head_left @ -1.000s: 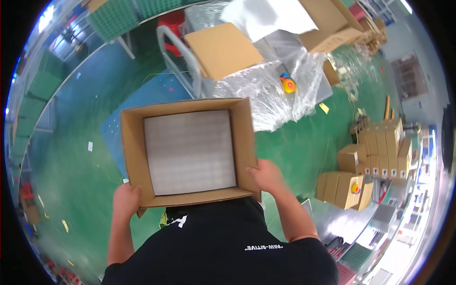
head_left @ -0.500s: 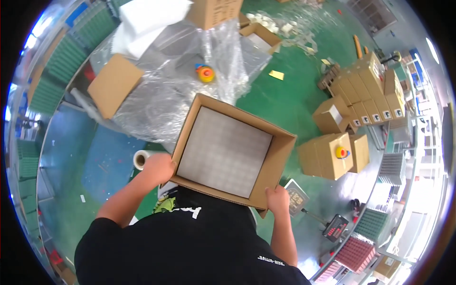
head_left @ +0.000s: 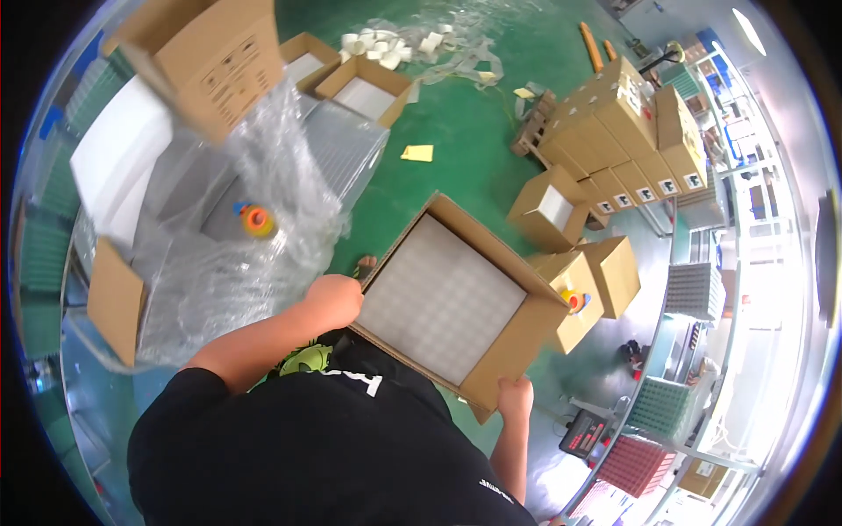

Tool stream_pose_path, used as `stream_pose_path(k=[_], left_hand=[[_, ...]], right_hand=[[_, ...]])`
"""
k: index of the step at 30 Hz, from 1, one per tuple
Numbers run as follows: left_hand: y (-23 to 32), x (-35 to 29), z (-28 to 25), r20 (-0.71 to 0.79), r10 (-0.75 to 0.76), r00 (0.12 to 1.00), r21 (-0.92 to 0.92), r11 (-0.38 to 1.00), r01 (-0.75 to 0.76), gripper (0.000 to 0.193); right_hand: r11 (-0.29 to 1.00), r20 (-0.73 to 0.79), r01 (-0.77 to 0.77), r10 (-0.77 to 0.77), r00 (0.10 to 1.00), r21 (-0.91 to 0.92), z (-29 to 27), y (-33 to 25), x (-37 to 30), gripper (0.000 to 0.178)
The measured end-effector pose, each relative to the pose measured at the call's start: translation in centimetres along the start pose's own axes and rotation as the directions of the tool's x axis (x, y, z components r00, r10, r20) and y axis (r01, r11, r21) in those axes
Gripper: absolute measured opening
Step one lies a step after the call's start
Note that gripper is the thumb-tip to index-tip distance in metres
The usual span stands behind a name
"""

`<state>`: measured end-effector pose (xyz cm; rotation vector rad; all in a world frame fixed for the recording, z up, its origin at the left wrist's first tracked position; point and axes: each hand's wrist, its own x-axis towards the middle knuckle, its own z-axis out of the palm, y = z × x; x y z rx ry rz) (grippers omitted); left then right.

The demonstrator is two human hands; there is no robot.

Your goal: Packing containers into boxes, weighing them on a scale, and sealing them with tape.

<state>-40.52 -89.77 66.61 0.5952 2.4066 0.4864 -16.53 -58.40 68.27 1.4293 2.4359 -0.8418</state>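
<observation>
Swung further to the right since the earlier frames, with the open cardboard box (head_left: 456,307) now tilted and carried over the green floor (head_left: 456,149). Held chest-high between both hands, open side up, white gridded foam insert (head_left: 443,298) filling the inside. Left hand (head_left: 333,300) clenched on the box's near-left edge; right hand (head_left: 515,396) gripping its lower right corner from beneath. Beyond the left hand: crumpled clear plastic sheeting (head_left: 254,237) spread on the floor, with a large white foam slab (head_left: 114,158) and a tall closed carton (head_left: 210,53) further out. Beyond the right hand: stacked row of sealed cartons (head_left: 627,131), then smaller open cartons (head_left: 548,206) just past the held box. Orange tape roll (head_left: 257,220) lying on the plastic, ahead of the left hand. Yellow paper slip (head_left: 418,152) on the floor, well ahead of both hands.
</observation>
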Motion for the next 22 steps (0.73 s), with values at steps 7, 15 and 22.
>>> stream_pose_path(k=[7,15,22], left_hand=[[4.5,17.5,-9.0,0.040,0.150,0.988,0.063,0.986,-0.152,0.026],[7.6,34.5,-15.0,-0.065,0.131,0.989,0.065,0.990,-0.127,0.020],[12.9,48.1,-19.2,-0.055,-0.103,0.993,0.027,0.994,0.104,0.015]], right_hand=[[0.997,-0.097,-0.050,0.055,0.994,0.053,-6.1,-10.7,9.9,0.027],[0.997,-0.069,0.074,-0.071,0.995,0.033,-6.9,-16.9,30.0,0.029],[0.917,0.144,0.073,-0.139,0.980,0.392,-12.7,-28.6,49.7,0.025]])
